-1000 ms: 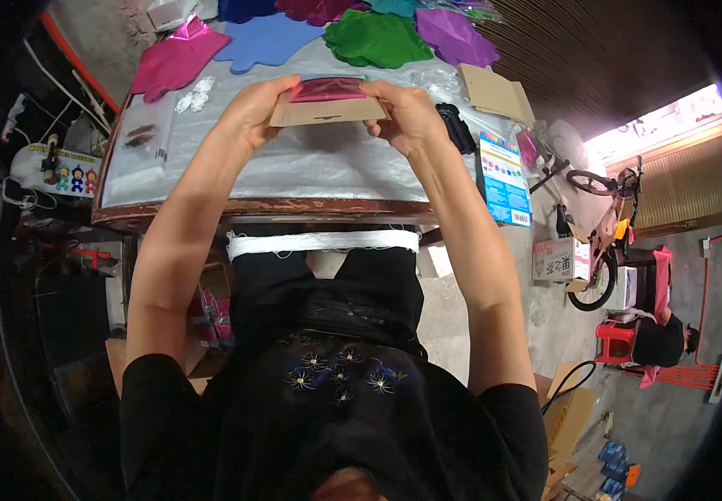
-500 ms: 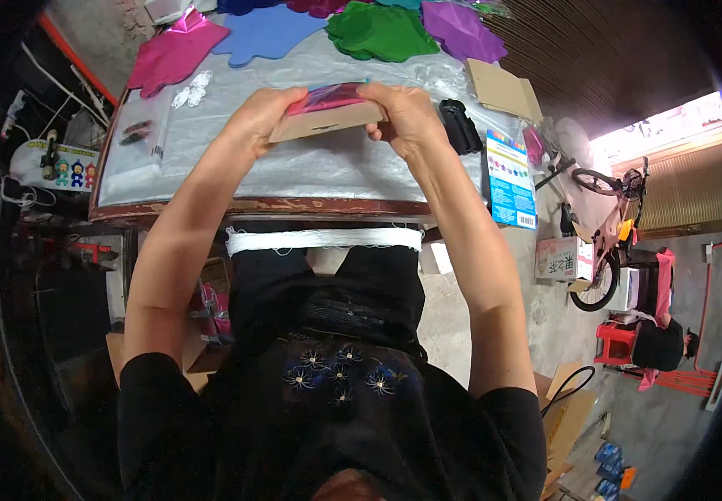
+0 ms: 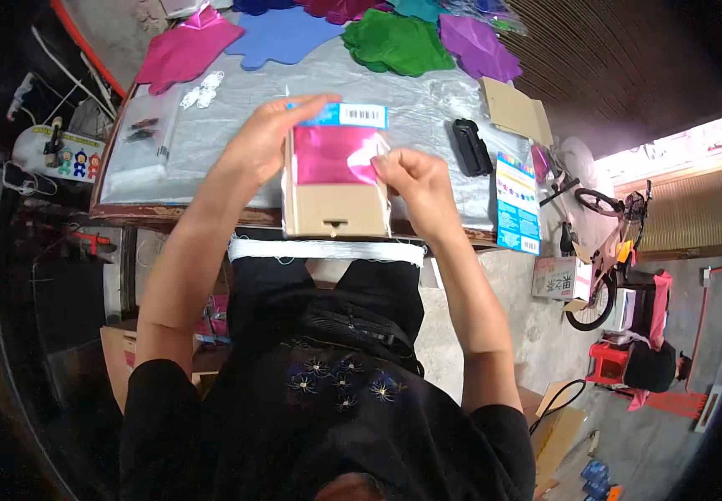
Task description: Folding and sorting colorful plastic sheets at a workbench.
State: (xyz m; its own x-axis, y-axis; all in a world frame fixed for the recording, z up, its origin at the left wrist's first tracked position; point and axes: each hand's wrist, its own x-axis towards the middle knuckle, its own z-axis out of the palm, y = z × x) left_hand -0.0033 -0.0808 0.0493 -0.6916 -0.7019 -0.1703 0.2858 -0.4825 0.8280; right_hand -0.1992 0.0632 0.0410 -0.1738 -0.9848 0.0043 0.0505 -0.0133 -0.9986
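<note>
Tilted flat a second ago, the cardboard backing card (image 3: 336,209) now faces up toward the person, so the pink foil piece (image 3: 332,154) and the clear sleeve over it can be seen while being fitted. It is held above the near table edge. Left hand (image 3: 265,138) clasps the card's left side and top, fingers curled over the blue label strip (image 3: 346,113), bracing it. Right hand (image 3: 411,179) is closed, pinching the sleeve's right edge at the foil. Farther on, the silver-covered table (image 3: 428,100) carries a black tool (image 3: 469,146), and beyond it green foil shapes (image 3: 394,42) and purple ones (image 3: 478,46) lie spread out within reach.
</note>
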